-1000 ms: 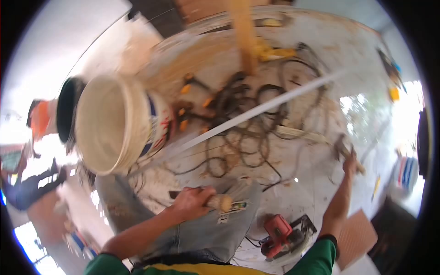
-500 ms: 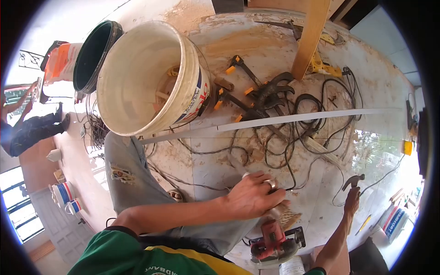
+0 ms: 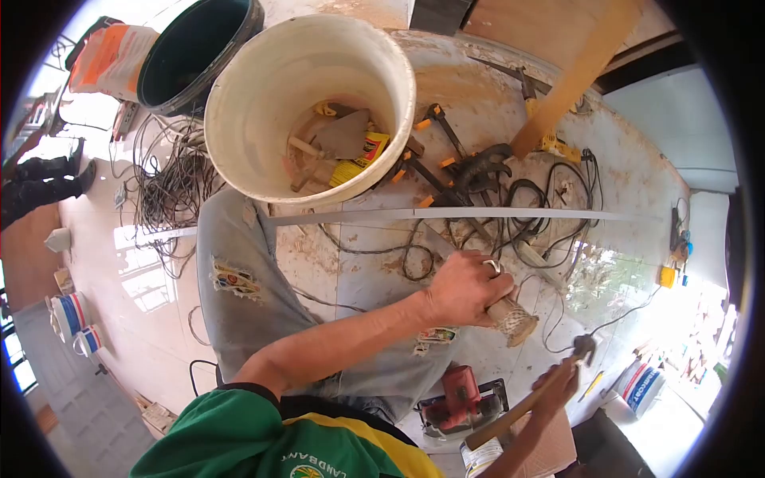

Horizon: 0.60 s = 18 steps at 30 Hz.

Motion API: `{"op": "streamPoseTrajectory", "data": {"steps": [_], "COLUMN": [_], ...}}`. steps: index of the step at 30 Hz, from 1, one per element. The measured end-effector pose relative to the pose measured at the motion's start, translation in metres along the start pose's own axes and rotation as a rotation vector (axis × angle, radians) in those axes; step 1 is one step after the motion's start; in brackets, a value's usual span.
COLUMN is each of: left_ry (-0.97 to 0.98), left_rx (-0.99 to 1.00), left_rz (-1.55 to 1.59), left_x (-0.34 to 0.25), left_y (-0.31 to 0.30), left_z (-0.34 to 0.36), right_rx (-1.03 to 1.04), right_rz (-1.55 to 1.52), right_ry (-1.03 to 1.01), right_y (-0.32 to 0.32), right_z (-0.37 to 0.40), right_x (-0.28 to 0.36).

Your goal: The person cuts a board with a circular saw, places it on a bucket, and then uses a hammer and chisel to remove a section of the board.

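Note:
My left hand (image 3: 472,288) is wrapped around the wooden handle of a chisel (image 3: 512,320), whose struck end is frayed. The chisel's flat blade (image 3: 437,240) points away from me toward a long thin pale strip (image 3: 478,213), with its tip close to the strip in this view. To the right and lower, my right hand (image 3: 558,388) grips a claw hammer (image 3: 522,410) near its head, the wooden handle slanting down to the left. My knee in torn jeans (image 3: 231,239) is bent beside the strip's left end.
A large white bucket (image 3: 307,60) holds a trowel and other tools. Black clamps (image 3: 478,167), tangled cords (image 3: 171,179) and a yellow power tool (image 3: 558,147) lie on the dusty floor. A red circular saw (image 3: 460,390) sits near my leg. Another person's legs (image 3: 48,179) show far left.
The view has shifted, showing more inside the bucket. My left hand has tilted the chisel, baring its frayed end. The hammer has come closer and swung from upright to slanting across my right hand.

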<state>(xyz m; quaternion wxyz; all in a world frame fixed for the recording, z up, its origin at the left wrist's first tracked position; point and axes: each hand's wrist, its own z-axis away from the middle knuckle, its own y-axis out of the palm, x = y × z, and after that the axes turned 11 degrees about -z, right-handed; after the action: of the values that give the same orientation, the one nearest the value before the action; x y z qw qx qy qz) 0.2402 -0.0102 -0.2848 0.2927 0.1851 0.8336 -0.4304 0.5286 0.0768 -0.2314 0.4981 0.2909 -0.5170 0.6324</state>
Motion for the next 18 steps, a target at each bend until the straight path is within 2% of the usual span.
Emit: {"op": "streamPoseTrajectory", "data": {"steps": [4, 6, 7, 9, 17, 18], "left_ry": [0.068, 0.076, 0.086, 0.066, -0.011, -0.014], "left_rx": [0.098, 0.07, 0.049, 0.028, 0.009, 0.019], "left_rz": [0.02, 0.054, 0.081, 0.054, 0.065, 0.065], "left_x": [0.018, 0.027, 0.03, 0.034, 0.039, 0.04], "left_y": [-0.01, -0.013, -0.014, -0.016, -0.022, -0.021], "left_z": [0.012, 0.011, 0.009, 0.007, 0.005, 0.006], "right_rx": [0.095, 0.107, 0.106, 0.262, 0.25, 0.222], "right_rz": [0.003, -0.054, -0.052, -0.006, 0.135, 0.089], "right_ry": [0.026, 0.111, 0.101, 0.048, 0.012, 0.037], "right_y": [0.029, 0.048, 0.048, 0.046, 0.029, 0.04], "right_z": [0.077, 0.111, 0.118, 0.129, 0.133, 0.142], "right_x": [0.004, 0.018, 0.018, 0.015, -0.003, 0.012]}}
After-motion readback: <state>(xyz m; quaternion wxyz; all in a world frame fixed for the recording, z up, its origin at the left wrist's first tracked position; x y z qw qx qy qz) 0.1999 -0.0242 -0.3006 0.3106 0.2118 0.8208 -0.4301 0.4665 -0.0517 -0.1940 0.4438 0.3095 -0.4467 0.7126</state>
